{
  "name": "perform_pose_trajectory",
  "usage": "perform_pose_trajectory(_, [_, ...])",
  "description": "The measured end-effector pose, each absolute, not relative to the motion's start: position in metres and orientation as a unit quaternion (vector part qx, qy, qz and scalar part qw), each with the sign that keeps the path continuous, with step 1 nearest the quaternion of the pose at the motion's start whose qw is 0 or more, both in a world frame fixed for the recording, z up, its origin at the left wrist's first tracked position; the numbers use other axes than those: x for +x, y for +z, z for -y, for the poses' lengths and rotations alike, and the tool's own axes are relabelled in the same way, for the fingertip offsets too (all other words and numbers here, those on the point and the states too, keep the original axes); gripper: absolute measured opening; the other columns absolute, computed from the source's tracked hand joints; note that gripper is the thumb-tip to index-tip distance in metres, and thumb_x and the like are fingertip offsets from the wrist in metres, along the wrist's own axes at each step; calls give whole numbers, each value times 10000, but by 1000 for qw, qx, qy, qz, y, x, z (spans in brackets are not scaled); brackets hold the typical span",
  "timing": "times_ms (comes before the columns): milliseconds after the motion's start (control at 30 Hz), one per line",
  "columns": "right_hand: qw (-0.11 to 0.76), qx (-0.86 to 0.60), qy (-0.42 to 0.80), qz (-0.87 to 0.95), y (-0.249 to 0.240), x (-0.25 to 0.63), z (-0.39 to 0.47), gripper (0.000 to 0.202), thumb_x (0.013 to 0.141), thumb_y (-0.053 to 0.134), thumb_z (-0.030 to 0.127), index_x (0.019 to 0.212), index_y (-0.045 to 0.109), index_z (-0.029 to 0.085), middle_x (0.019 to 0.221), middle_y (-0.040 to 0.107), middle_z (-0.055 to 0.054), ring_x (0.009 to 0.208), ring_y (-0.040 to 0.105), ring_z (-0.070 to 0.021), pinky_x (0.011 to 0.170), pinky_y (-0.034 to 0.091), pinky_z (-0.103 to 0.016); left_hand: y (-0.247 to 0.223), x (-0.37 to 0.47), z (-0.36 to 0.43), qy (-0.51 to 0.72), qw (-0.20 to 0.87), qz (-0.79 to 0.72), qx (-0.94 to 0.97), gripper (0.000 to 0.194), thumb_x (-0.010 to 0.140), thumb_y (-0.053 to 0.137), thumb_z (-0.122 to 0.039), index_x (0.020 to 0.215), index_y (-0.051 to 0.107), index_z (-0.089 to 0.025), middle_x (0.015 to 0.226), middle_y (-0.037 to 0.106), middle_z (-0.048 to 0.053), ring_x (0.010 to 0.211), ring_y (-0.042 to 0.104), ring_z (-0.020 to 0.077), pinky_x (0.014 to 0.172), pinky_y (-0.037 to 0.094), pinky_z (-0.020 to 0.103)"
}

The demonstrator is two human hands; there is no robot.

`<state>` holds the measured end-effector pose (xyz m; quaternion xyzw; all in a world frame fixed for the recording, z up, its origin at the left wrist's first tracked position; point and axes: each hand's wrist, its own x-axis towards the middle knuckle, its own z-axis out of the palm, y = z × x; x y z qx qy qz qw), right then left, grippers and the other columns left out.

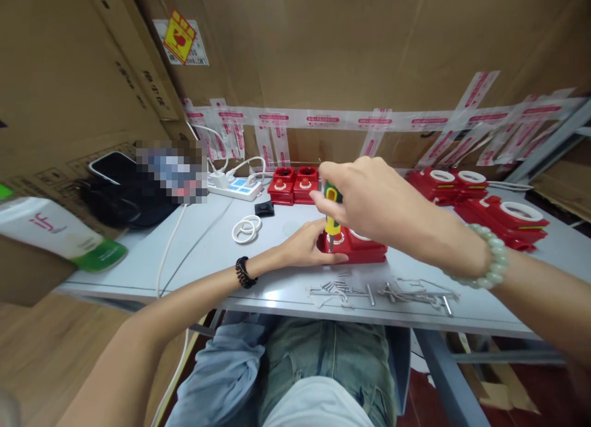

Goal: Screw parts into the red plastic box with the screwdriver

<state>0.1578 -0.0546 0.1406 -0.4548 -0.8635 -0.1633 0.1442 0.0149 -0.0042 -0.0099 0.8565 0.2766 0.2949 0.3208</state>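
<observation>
My right hand [357,190] is wrapped round a screwdriver [331,225] with a yellow and green handle, held upright. Its tip points down at a red plastic housing [364,252] lying on the table. Gripping the left end of that housing is my left hand [307,245], thumb along the front side and fingers behind. Part of the housing's top is hidden by my right hand. In front of it lie several small screws [336,287] and metal pins. Two white rings [244,230] rest to the left, near a small black part [265,209].
Two red housings [293,186] stand behind, beside a white power strip [235,186]. More red housings with white rings [503,221] are at the right. A bottle [55,233], a black bag [115,199] and a phone [113,167] sit left. A cardboard wall [346,51] closes the back.
</observation>
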Motion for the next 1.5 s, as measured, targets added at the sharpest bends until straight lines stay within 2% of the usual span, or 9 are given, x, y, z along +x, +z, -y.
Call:
perform_pose_trajectory(167, [46,-337,-19,940,159,170,54,162,932,481,315,1016,553,197,929,654,-48,747,553,-157,627,345,-280,-9,14,3,286,316,-288,858,561,750,740,-514,1152,595,-150,1057,694,93,916,652,256,757,535,357])
perform_pose_trajectory(367, [21,-461,-130,877,162,173,52,376,928,448,521,924,577,169,786,615,-79,685,550,-203,593,327,-318,-6,15,6,294,313,-278,859,516,760,739,-479,1130,599,-148,1006,695,70,845,641,206,757,520,327])
perform_pose_trajectory(600, [-33,-408,-54,911,171,171,63,179,869,556,362,958,565,207,837,630,-46,696,563,-177,564,337,-288,-8,16,4,283,278,-298,868,543,748,723,-549,1095,611,-148,865,662,42,763,594,192,705,497,321])
perform_pose_trajectory(767, [1,-467,-140,873,165,169,57,334,921,470,486,879,588,176,788,615,-85,729,574,-217,593,331,-314,-6,15,6,288,283,-298,865,499,755,734,-506,1082,609,-150,952,669,58,790,594,189,718,493,318])
perform_pose_trajectory(967, [-27,-389,-51,919,170,167,60,118,910,507,279,975,562,198,953,624,-59,762,555,-167,620,360,-290,-6,14,6,281,279,-314,863,562,750,727,-546,1128,602,-150,894,670,43,721,580,171,655,476,295])
perform_pose_trajectory(1167, [15,-444,-106,890,167,166,53,303,919,492,459,948,586,172,829,627,-81,738,570,-207,628,350,-316,-5,15,6,287,309,-295,857,505,758,744,-481,1115,610,-149,973,692,59,776,613,179,712,492,302])
perform_pose_trajectory(1300, [2,-416,-30,909,168,172,51,151,871,517,292,979,569,199,893,638,-56,741,561,-177,600,350,-291,-4,15,6,285,293,-299,862,469,746,750,-491,1036,629,-143,907,687,50,745,599,177,694,484,301])
perform_pose_trajectory(1400, [29,-389,10,921,167,176,54,266,775,580,223,1038,541,219,1018,630,-46,838,567,-181,629,383,-281,-4,15,5,295,274,-300,865,532,733,753,-522,1088,624,-147,941,688,59,803,608,201,743,492,327])
perform_pose_trajectory(1500, [70,-403,-4,912,161,176,56,239,780,570,226,1013,524,205,1005,627,-55,848,565,-189,647,400,-290,-5,16,5,296,287,-295,862,547,738,749,-519,1119,619,-148,958,699,63,863,629,221,797,499,346])
